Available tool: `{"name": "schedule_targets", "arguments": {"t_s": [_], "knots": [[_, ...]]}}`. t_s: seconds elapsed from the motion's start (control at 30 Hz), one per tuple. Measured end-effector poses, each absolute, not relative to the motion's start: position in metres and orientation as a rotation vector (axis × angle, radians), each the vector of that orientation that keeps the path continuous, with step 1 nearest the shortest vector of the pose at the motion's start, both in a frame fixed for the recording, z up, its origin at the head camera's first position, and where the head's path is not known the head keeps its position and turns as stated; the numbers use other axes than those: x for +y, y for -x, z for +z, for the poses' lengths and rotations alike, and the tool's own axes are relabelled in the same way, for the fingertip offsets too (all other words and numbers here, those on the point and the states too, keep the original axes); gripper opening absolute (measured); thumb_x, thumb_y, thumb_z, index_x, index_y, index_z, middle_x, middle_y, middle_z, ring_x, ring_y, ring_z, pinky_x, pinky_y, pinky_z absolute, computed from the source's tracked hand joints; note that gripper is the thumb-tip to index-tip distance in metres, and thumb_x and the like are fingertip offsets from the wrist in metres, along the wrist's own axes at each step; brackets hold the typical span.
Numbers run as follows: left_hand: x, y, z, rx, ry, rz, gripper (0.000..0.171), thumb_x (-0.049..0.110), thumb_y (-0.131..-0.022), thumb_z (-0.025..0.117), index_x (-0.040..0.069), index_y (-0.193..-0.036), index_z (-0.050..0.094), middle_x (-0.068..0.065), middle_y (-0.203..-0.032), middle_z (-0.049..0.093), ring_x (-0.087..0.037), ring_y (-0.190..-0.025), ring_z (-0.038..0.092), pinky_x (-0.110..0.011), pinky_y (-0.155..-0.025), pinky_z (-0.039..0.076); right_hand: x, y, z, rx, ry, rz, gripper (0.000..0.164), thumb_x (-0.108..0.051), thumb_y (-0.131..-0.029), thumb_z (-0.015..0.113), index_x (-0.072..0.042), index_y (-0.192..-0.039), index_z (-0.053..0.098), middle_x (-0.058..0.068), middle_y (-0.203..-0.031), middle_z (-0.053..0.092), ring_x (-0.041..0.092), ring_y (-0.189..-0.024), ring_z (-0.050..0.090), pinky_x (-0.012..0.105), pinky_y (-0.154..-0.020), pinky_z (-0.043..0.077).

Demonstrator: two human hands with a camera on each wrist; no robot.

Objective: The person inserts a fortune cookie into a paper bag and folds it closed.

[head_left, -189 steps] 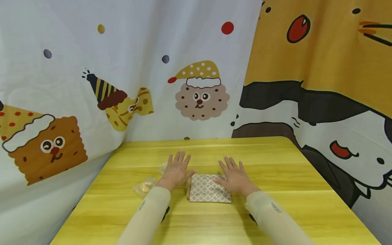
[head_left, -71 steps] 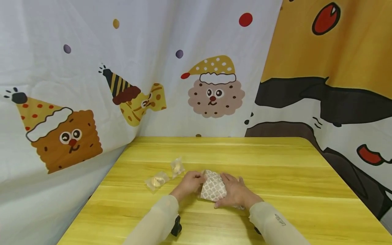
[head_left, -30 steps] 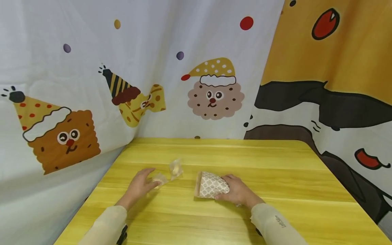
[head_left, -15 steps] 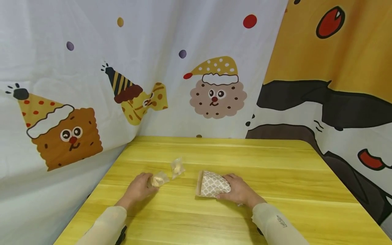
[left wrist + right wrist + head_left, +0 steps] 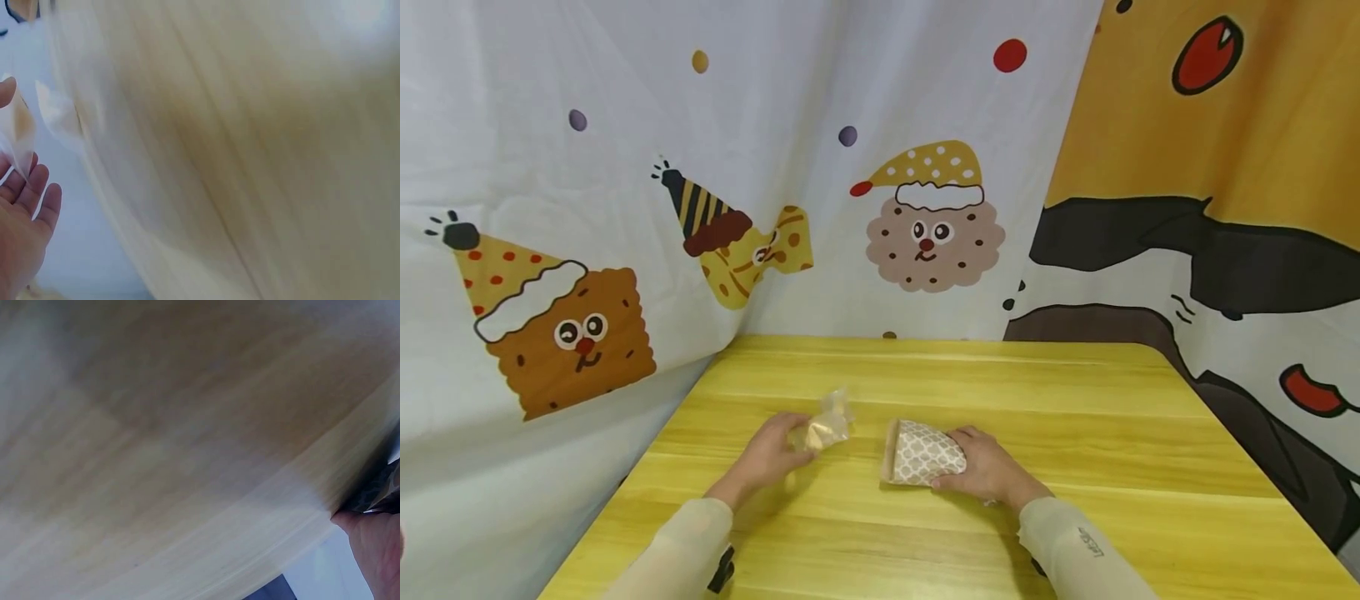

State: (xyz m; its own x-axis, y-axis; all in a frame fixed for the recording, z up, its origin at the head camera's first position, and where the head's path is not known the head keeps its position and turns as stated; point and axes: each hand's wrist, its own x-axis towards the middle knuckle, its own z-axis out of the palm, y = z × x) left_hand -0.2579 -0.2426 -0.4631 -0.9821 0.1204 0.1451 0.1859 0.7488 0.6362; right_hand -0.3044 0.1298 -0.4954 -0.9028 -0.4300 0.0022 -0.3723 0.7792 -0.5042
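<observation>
My left hand [image 5: 767, 454] pinches a small clear plastic packet [image 5: 823, 435] with a pale yellow piece inside. In the left wrist view the packet [image 5: 22, 128] sits between thumb and fingertips, off the table. Just behind it on the table lies a second clear packet [image 5: 837, 403], partly overlapped in the head view. My right hand [image 5: 988, 468] grips a grey-and-white patterned paper bag [image 5: 925, 454] around its right end. The bag's brown-edged mouth faces left, toward the left hand. Only the thumb side of the right hand [image 5: 378, 550] and a dark sliver of bag show in the right wrist view.
All of this is on a yellow wood-grain table [image 5: 1037, 383]. A curtain [image 5: 790, 83] printed with cartoon figures hangs behind and along the left side. Both wrists wear light sleeves [image 5: 1067, 542] with dark straps beneath.
Both hands first lay spread near the flat bag. The bag was then handled with both hands and gripped by the right. The left hand took the nearer packet and carried it right.
</observation>
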Motion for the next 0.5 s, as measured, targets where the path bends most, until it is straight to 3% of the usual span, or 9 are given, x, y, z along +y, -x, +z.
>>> {"name": "schedule_targets", "arguments": {"t_s": [0.27, 0.5], "knots": [[-0.198, 0.265, -0.468, -2.913, 0.531, -0.931, 0.061, 0.027, -0.087, 0.077, 0.004, -0.138, 0.053, -0.013, -0.141, 0.05, -0.035, -0.129, 0.046, -0.054, -0.104, 0.04, 0.129, 0.303, -0.497, 2.841, 0.655, -0.772, 0.1, -0.063, -0.073, 0.079, -0.003, -0.145, 0.047, 0.019, -0.148, 0.042, 0.042, -0.134, 0.038, 0.058, -0.106, 0.037], [-0.174, 0.277, -0.47, -2.964, 0.701, -0.818, 0.057, 0.025, -0.087, 0.078, 0.005, -0.136, 0.056, -0.006, -0.131, 0.056, -0.028, -0.124, 0.05, -0.046, -0.102, 0.045, 0.13, 0.304, -0.498, 2.857, 0.649, -0.758, 0.1, -0.064, -0.072, 0.079, -0.004, -0.146, 0.047, 0.018, -0.148, 0.042, 0.042, -0.134, 0.039, 0.057, -0.105, 0.038]]}}
